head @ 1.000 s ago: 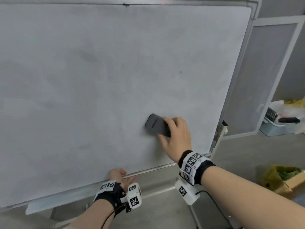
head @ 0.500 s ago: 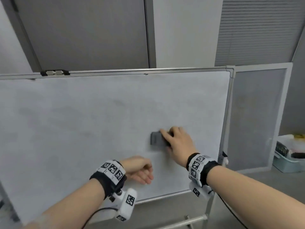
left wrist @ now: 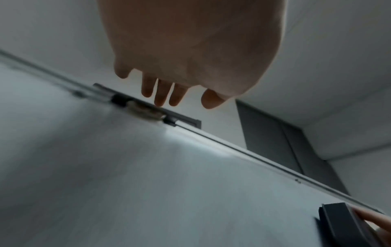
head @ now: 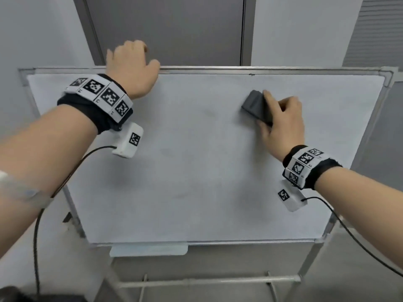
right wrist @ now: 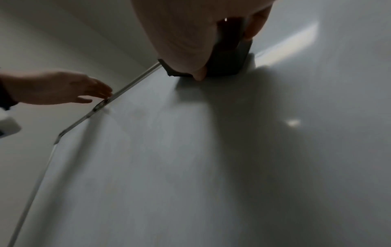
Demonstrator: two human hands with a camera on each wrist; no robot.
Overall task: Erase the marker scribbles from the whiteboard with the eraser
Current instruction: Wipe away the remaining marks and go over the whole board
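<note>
— Where's the eraser right now?

— In my right hand, fingers curled over its back, pressed flat to the whiteboard in the upper right part, just below the top rail.

— And your left hand?

— Up at the rail toward the left, fingers loose and nearly straight, holding nothing. From the wrist view I can't tell whether they touch the rail or hang just above it.

— Which way does the eraser lie?

— Its long axis runs on a slant, upper left to lower right, and my palm covers the lower end.

— What's left to wipe?

— I see only faint grey smudges, left of the eraser toward the middle. I'd judge a sweep leftward, and the right hand is far nearer them.
</note>
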